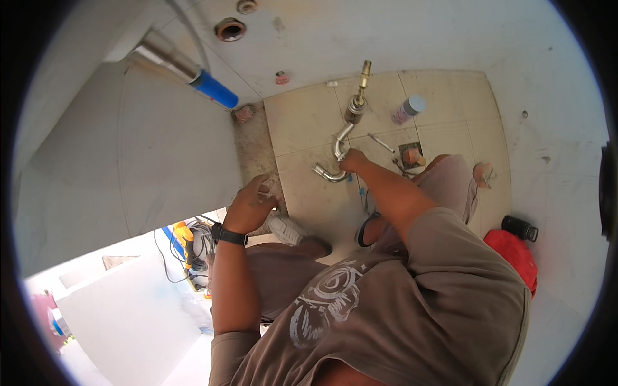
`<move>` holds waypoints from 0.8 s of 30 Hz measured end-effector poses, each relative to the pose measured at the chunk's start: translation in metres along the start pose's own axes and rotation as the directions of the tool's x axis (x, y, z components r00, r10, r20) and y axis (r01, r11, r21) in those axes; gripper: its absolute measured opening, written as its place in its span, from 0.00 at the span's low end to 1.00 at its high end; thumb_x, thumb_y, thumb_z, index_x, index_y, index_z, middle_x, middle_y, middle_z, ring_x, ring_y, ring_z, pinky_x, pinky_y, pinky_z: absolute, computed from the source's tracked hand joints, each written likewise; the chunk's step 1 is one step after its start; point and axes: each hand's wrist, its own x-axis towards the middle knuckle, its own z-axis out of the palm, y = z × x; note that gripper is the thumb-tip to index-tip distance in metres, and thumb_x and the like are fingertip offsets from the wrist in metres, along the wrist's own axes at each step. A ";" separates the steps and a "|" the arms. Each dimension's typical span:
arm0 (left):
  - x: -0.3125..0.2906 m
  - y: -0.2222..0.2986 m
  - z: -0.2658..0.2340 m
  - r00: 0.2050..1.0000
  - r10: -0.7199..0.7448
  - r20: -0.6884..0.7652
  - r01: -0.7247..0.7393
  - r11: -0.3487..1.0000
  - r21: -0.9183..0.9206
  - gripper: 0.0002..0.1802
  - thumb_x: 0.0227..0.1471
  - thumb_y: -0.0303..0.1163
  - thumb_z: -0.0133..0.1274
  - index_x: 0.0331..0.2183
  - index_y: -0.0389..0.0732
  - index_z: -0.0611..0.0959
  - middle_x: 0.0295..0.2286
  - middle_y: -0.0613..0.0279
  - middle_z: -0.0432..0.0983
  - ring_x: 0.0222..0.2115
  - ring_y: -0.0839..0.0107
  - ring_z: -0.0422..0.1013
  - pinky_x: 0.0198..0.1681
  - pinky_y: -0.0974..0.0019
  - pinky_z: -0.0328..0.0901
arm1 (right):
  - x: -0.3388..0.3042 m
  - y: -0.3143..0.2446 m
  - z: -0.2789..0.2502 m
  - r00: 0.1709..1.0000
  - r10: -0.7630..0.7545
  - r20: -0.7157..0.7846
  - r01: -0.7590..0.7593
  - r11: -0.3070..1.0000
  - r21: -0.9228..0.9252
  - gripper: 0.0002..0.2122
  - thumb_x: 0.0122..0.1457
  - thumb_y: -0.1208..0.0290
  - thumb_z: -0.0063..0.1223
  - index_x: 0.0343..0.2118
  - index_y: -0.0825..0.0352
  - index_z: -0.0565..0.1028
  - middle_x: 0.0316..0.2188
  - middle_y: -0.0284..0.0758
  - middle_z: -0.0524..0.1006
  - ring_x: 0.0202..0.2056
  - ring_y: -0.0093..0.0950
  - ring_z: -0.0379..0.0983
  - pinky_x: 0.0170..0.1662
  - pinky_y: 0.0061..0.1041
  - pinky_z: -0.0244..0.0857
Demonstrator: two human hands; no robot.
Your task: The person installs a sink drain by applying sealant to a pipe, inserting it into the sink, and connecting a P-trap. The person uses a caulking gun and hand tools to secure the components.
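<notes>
The person crouched over a pale tiled floor [309, 122] in a tight corner, and the step in hand looked like fitting or positioning a curved chrome pipe trap [335, 161] that lay on the tiles. The right hand [354, 161] was closed around the upper bend of that pipe, gripping it. The left hand [254, 201], with a black watch on its wrist, rested near the tile edge beside a rough strip of bare cement [252, 151], its fingers curled about something small and pale; whether it truly gripped it could not be told. Just beyond the trap lay a brass-tipped metal valve fitting [357, 103], in line with the pipe, and a grey-capped spray can [407, 109] lay on its side just to the right of it. By my judgement the next move called for a steady turn or push at the joint between pipe and fitting, with the other hand bracing. Room was scarce: a white wall [129, 161] closed the left side, another wall [553, 128] the right, and the person's own knees and grey shoe [286, 229] crowded the near tiles, leaving open floor mostly toward the far wall.
</notes>
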 end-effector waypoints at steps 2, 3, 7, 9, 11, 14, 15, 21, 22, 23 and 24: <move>0.000 -0.002 0.003 0.998 -0.043 0.037 0.041 0.998 0.047 0.37 0.55 0.45 0.64 0.59 0.35 0.72 0.43 0.43 0.81 0.41 0.55 0.80 0.45 0.56 0.73 | 0.005 0.010 0.030 0.975 0.158 -0.153 -0.113 0.957 0.266 0.28 0.52 0.69 0.61 0.54 0.76 0.68 0.43 0.50 0.81 0.43 0.43 0.82 0.44 0.37 0.76; 0.002 -0.003 0.004 0.995 -0.088 0.048 0.085 0.994 0.068 0.37 0.55 0.46 0.64 0.59 0.35 0.73 0.44 0.43 0.81 0.41 0.55 0.80 0.46 0.56 0.73 | 0.009 0.011 0.039 0.962 0.206 -0.182 -0.139 0.936 0.324 0.29 0.52 0.70 0.60 0.57 0.74 0.65 0.45 0.50 0.81 0.44 0.44 0.81 0.45 0.38 0.76; 0.010 -0.005 0.007 0.985 -0.149 0.084 0.139 0.984 0.111 0.37 0.55 0.45 0.63 0.60 0.35 0.72 0.44 0.43 0.81 0.42 0.56 0.79 0.47 0.57 0.72 | 0.017 0.013 0.054 0.954 0.224 -0.200 -0.151 0.933 0.326 0.32 0.55 0.71 0.58 0.62 0.69 0.58 0.48 0.51 0.79 0.47 0.45 0.80 0.48 0.44 0.73; 0.014 -0.005 0.010 0.978 -0.172 0.115 0.156 0.978 0.139 0.36 0.57 0.44 0.63 0.60 0.36 0.71 0.44 0.42 0.80 0.43 0.56 0.79 0.47 0.58 0.72 | 0.018 0.014 0.056 0.954 0.226 -0.197 -0.148 0.927 0.345 0.30 0.56 0.72 0.57 0.61 0.67 0.59 0.47 0.50 0.80 0.47 0.46 0.80 0.49 0.45 0.72; 0.016 -0.006 0.013 0.976 -0.171 0.134 0.156 0.981 0.115 0.36 0.57 0.44 0.63 0.60 0.35 0.71 0.44 0.43 0.80 0.43 0.57 0.79 0.47 0.58 0.72 | 0.016 0.015 0.058 0.945 0.247 -0.213 -0.152 0.912 0.381 0.29 0.57 0.73 0.55 0.61 0.66 0.60 0.45 0.50 0.80 0.47 0.47 0.80 0.49 0.46 0.72; 0.018 -0.011 0.015 0.974 -0.174 0.146 0.159 0.981 0.106 0.36 0.57 0.45 0.63 0.59 0.35 0.72 0.43 0.44 0.80 0.43 0.58 0.79 0.47 0.58 0.72 | 0.009 0.014 0.060 0.941 0.244 -0.234 -0.127 0.896 0.424 0.28 0.56 0.73 0.54 0.61 0.66 0.60 0.42 0.50 0.81 0.46 0.48 0.80 0.48 0.47 0.72; 0.020 -0.013 0.015 0.976 -0.170 0.139 0.157 0.983 0.100 0.36 0.57 0.45 0.63 0.59 0.35 0.72 0.43 0.44 0.80 0.43 0.58 0.79 0.47 0.58 0.72 | 0.006 0.013 0.061 0.950 0.201 -0.239 -0.089 0.908 0.409 0.28 0.56 0.73 0.54 0.61 0.66 0.60 0.41 0.50 0.81 0.46 0.48 0.80 0.48 0.47 0.72; 0.027 -0.029 0.017 0.981 -0.140 0.135 0.122 0.983 0.134 0.42 0.53 0.46 0.66 0.60 0.31 0.70 0.46 0.41 0.79 0.45 0.53 0.79 0.48 0.58 0.72 | -0.010 -0.022 0.043 0.928 -0.077 -0.363 0.232 0.884 0.407 0.28 0.55 0.72 0.55 0.59 0.68 0.64 0.42 0.54 0.81 0.46 0.50 0.79 0.50 0.44 0.72; 0.029 -0.031 0.020 0.987 -0.129 0.094 0.121 0.989 0.088 0.43 0.53 0.45 0.66 0.61 0.31 0.69 0.47 0.39 0.78 0.45 0.54 0.79 0.48 0.59 0.72 | -0.014 -0.030 0.037 0.926 -0.118 -0.358 0.271 0.870 0.413 0.28 0.54 0.72 0.57 0.59 0.69 0.64 0.44 0.54 0.80 0.47 0.50 0.79 0.51 0.43 0.72; 0.032 -0.032 0.023 0.989 -0.137 0.057 0.135 0.990 0.034 0.44 0.53 0.45 0.66 0.62 0.31 0.68 0.49 0.38 0.77 0.45 0.54 0.79 0.48 0.59 0.72 | -0.018 -0.038 0.032 0.921 -0.218 -0.321 0.348 0.830 0.435 0.31 0.53 0.71 0.61 0.61 0.69 0.64 0.45 0.54 0.80 0.47 0.49 0.79 0.51 0.41 0.72; 0.032 -0.034 0.026 0.986 -0.166 0.024 0.166 0.986 -0.029 0.45 0.53 0.45 0.66 0.62 0.30 0.66 0.50 0.37 0.76 0.45 0.55 0.79 0.49 0.59 0.72 | -0.025 -0.046 0.028 0.905 -0.314 -0.288 0.418 0.785 0.457 0.34 0.51 0.69 0.64 0.62 0.70 0.64 0.47 0.53 0.80 0.48 0.47 0.79 0.52 0.40 0.72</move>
